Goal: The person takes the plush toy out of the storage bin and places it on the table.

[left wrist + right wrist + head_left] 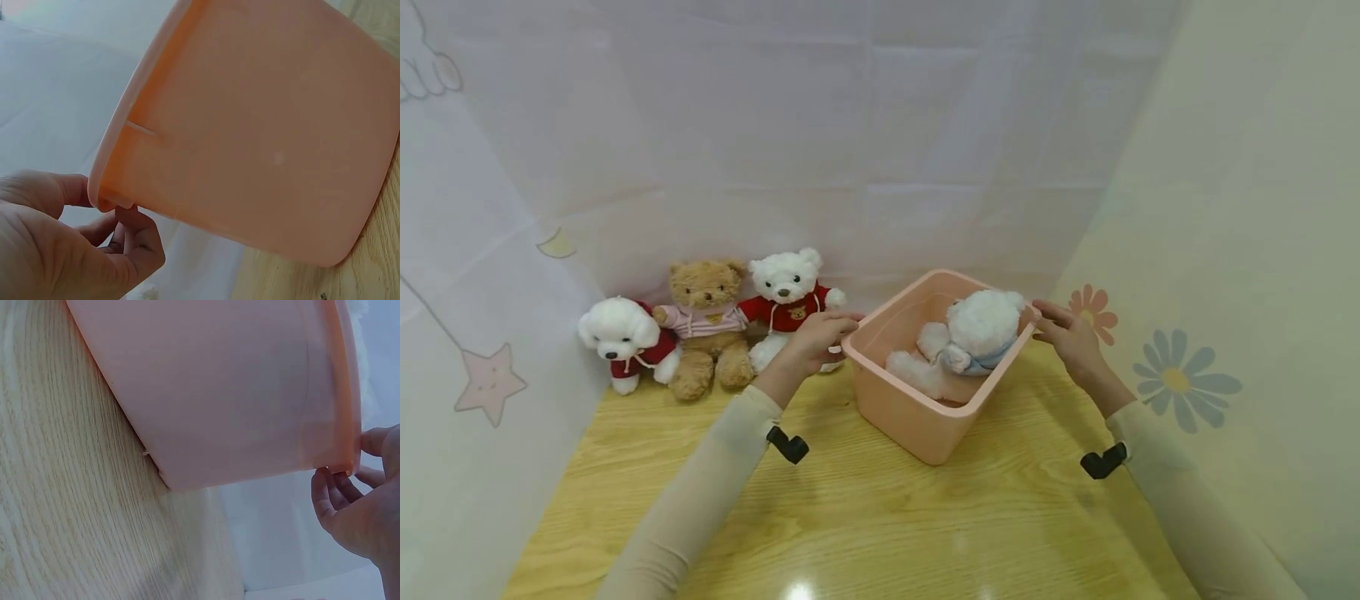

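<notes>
A pink plastic bin [902,417] stands turned cornerwise on the wooden table. Inside it lies a white plush bear [981,325] with a light blue piece of clothing at its neck. My left hand [816,340] grips the bin's left corner, with the thumb at the rim and curled fingers under the lip, as the left wrist view shows of the hand [81,244]. At the opposite corner my right hand [1071,343] holds the rim; in the right wrist view that hand [369,503] has its fingers hooked beneath the lip.
Left of the bin sit three plush toys against the back cloth: a white dog [621,333] in red, a brown bear [706,325] in a pink hoodie, and a white bear [786,292] in a red hoodie. Printed cloth walls [1247,225] enclose the table [880,533].
</notes>
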`<state>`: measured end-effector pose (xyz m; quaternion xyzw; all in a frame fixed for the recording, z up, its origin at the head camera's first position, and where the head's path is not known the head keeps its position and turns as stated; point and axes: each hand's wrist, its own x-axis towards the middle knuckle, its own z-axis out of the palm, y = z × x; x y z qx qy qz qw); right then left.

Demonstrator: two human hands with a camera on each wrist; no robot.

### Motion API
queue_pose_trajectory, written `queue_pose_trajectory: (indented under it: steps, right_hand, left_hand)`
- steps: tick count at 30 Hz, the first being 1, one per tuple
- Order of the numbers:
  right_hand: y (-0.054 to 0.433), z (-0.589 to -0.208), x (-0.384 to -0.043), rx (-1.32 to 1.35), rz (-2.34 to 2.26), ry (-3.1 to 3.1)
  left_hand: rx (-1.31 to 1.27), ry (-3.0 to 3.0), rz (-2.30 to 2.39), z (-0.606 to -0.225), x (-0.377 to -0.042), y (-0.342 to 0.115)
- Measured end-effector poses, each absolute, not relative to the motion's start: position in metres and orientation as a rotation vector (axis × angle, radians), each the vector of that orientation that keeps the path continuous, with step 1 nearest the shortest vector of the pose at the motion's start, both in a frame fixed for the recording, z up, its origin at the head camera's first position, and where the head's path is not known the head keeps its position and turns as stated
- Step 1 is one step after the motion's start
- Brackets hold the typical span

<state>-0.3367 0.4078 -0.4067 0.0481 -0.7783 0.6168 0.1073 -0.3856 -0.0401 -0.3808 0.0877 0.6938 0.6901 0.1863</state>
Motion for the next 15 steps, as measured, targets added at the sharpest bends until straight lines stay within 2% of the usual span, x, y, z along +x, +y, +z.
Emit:
queue_pose_trajectory:
  steps: [7, 15]
  right_hand:
    - [0.408, -0.393, -0.351, 0.119, 1.773, -2.44]
    - [0.409, -0.372, -0.375, 0.061, 1.731, -2.638]
  left_hand:
    - [0.167, 1.767, 2.001, -0.38, -0.384, -0.04]
    - [0.14, 1.489, 2.011, -0.384, -0.366, -0.035]
